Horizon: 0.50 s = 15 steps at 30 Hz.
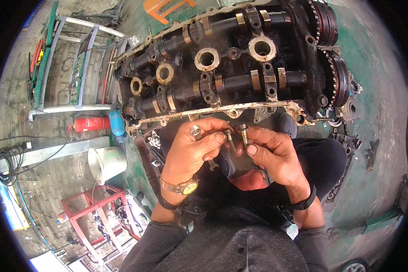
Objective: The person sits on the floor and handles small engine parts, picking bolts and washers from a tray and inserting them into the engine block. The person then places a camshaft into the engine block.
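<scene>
My left hand [186,147] is closed, pinching a bolt [230,138] between thumb and fingers. A metal wrench [195,130] also runs through that hand; its round end shows above the thumb and its other end sticks out below the fingers. In my right hand [276,156], thumb and fingers grip a second bolt [244,133], head up. The two bolts are held side by side, a small gap apart. Just beyond my hands lies a dark, oily cylinder head [233,84] with two camshafts and toothed sprockets [335,77] at its right end.
At left are a metal rack [70,109], a red fire extinguisher [91,123], a blue container [117,123] and a white bucket [105,164]. A red metal frame [88,199] stands at lower left. An orange stool [163,8] is at the far side. Loose engine parts [350,109] lie right.
</scene>
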Available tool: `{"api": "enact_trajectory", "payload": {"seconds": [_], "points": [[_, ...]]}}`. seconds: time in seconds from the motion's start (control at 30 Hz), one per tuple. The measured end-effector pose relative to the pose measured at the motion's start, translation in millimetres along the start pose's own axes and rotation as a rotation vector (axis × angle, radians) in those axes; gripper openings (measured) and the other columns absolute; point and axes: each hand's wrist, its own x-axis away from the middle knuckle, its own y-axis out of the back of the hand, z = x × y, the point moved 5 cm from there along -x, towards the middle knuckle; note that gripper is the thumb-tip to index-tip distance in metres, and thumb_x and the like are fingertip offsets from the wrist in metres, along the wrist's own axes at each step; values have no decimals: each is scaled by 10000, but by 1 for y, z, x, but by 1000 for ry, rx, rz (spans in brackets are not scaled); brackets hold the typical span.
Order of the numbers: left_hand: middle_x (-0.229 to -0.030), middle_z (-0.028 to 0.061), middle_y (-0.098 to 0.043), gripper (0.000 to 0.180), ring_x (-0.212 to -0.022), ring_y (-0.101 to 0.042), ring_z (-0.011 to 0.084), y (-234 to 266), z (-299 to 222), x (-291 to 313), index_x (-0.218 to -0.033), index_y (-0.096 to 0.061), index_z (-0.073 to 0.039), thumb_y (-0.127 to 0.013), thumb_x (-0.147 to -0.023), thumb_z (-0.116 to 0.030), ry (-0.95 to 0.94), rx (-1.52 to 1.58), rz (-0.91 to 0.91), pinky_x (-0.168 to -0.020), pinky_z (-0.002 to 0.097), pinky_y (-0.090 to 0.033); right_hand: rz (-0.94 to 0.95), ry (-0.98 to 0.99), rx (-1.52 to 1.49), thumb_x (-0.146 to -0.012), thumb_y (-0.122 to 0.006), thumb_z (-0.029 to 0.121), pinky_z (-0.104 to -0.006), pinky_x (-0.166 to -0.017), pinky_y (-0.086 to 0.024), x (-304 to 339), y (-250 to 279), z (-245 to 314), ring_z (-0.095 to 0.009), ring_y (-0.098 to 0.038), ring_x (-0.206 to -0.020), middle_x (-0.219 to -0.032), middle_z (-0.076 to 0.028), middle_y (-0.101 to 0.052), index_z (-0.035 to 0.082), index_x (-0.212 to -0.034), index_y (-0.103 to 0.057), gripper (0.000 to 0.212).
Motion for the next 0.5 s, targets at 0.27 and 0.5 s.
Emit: {"api": "enact_trajectory", "payload": {"seconds": [0.27, 0.5], "points": [[-746, 41, -610, 208, -485, -408, 37, -1, 0, -4, -1011, -591, 56, -609, -843, -66, -17, 21, 36, -452, 171, -311, -41, -38, -38, -868, -567, 9, -255, -806, -468, -1, 1, -5, -130, -583, -887, -940, -66, -619, -49, -1126, -570, 264], [-748, 25, -606, 214, -503, -416, 35, -1, 0, -2, -1014, -599, 51, -619, -837, -68, -18, 35, 16, -455, 171, -316, -53, -80, -52, -860, -586, 18, -257, -813, -473, 0, 2, -7, -134, -590, -906, -954, -71, -636, -43, -1154, -560, 301]]}}
